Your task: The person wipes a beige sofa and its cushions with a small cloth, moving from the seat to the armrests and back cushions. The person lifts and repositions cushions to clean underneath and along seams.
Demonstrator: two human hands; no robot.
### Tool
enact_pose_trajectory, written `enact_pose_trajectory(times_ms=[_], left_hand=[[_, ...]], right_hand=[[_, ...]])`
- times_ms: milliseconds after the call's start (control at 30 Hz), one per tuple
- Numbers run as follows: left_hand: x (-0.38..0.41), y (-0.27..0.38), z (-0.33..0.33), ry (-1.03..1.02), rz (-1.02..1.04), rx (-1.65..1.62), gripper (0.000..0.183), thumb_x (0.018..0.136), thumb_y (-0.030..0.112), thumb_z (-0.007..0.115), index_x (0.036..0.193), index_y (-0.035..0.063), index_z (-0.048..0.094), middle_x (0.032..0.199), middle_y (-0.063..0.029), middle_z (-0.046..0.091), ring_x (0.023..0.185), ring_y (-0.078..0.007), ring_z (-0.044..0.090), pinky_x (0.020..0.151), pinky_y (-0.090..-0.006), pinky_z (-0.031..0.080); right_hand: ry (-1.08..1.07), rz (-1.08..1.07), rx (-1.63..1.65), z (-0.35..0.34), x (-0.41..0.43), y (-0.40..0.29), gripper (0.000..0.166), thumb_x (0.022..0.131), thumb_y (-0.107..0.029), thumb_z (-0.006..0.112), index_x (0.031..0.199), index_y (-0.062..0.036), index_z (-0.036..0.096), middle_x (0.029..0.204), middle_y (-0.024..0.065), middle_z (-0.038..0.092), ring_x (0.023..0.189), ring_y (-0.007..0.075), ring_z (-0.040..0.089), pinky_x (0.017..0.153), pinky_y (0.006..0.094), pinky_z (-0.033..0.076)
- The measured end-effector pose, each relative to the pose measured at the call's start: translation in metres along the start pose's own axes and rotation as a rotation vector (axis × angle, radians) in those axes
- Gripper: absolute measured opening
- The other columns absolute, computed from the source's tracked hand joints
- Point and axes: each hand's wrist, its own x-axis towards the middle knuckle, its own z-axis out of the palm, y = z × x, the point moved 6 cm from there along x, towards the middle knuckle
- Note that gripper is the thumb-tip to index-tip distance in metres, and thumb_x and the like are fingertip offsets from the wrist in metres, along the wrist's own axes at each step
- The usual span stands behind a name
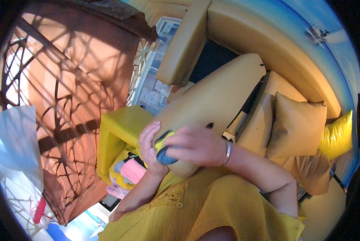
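Observation:
A small yellow and dark blue item, perhaps rolled fabric (165,155), lies between my hands above a long tan sofa cushion (216,87). My left hand (151,147) holds it from the left, fingers pointing up along its far side. My right hand (198,146), blurred and with a silver bangle at the wrist, reaches over it with fingertips on it; whether these fingers grip it I cannot tell. Just left of my left forearm, a pink rolled cloth (133,171) lies on a pile of mixed fabric beside a yellow upholstered block (122,123).
A tan sofa back (270,42) curves behind the cushion, with a tan pillow (299,129) and a shiny yellow pillow (338,135) at right. At left stands a patterned metal grille (58,90) before orange-brown fabric. A red object (39,211) is at lower left.

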Motion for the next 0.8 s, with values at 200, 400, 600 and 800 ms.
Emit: enact_pose_trajectory(times_ms=[200, 400, 600, 800], left_hand=[[0.012, 0.001, -0.003, 0.013, 0.013, 0.008, 0.046, 0.087, 0.022, 0.071, 0.123, -0.0051, 0.059, 0.123, -0.0228, 0.063, 0.117, -0.0339, 0.061, 0.105, -0.0427, 0.047], [0.007, -0.007, -0.006, 0.042, -0.005, -0.15, 0.047, 0.099, 0.034, 0.047, 0.121, -0.0046, 0.06, 0.121, -0.0227, 0.064, 0.117, -0.0355, 0.06, 0.105, -0.0451, 0.045], [0.001, -0.007, -0.004, 0.014, 0.026, -0.143, 0.042, 0.097, 0.03, 0.054, 0.12, -0.0054, 0.06, 0.122, -0.0228, 0.064, 0.118, -0.0346, 0.06, 0.105, -0.0444, 0.046], [0.006, -0.002, -0.006, 0.017, 0.059, -0.035, 0.041, 0.092, 0.023, 0.063, 0.122, -0.0055, 0.059, 0.122, -0.0229, 0.064, 0.117, -0.0348, 0.062, 0.105, -0.0434, 0.047]], right_hand=[[0.159, 0.437, -0.192, -0.047, -0.005, 0.07, 0.026, 0.085, -0.019, 0.073, 0.108, -0.0107, 0.064, 0.111, 0.0113, 0.065, 0.103, 0.0319, 0.065, 0.09, 0.0421, 0.054], [0.045, 0.296, 0.143, -0.008, 0.035, 0.006, 0.027, 0.087, -0.016, 0.073, 0.111, -0.0085, 0.066, 0.105, 0.0127, 0.066, 0.102, 0.0328, 0.064, 0.091, 0.0413, 0.053], [0.251, 0.547, -0.249, -0.049, -0.021, 0.11, 0.021, 0.088, -0.016, 0.07, 0.107, -0.0089, 0.065, 0.101, 0.0137, 0.063, 0.097, 0.0338, 0.065, 0.087, 0.0435, 0.055], [0.284, 0.482, -0.024, -0.045, 0.007, 0.052, 0.024, 0.086, -0.018, 0.074, 0.106, -0.0079, 0.065, 0.104, 0.0152, 0.064, 0.1, 0.0354, 0.064, 0.087, 0.0447, 0.053]])
